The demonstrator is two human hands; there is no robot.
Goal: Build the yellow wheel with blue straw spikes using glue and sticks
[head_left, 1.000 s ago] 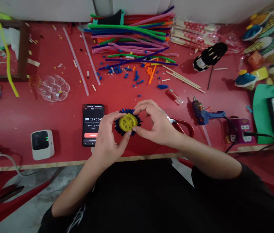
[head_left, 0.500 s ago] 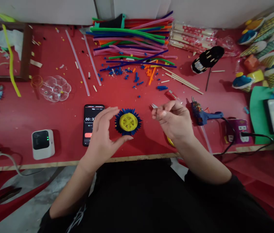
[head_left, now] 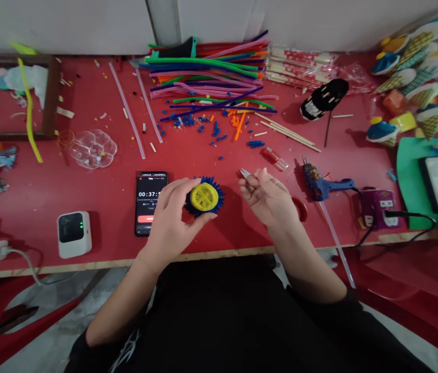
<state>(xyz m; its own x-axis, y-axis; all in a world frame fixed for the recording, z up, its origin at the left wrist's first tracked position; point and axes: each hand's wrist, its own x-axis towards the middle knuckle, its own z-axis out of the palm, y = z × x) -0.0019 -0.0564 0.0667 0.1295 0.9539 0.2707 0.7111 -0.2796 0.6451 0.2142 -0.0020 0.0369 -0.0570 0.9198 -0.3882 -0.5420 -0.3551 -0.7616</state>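
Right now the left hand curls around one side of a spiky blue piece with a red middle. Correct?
Not quite: the middle is yellow, not red, in the head view. The left hand does curl around one side of the spiky blue piece.

Phone and blue-yellow flower part-hidden by left hand; red-handled tool mostly behind right hand; wooden frame, upper left, cut by edge.

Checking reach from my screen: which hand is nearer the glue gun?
Right. The right hand is left of the glue gun, not touching it; the left hand is farther left, curved around the yellow-and-blue piece.
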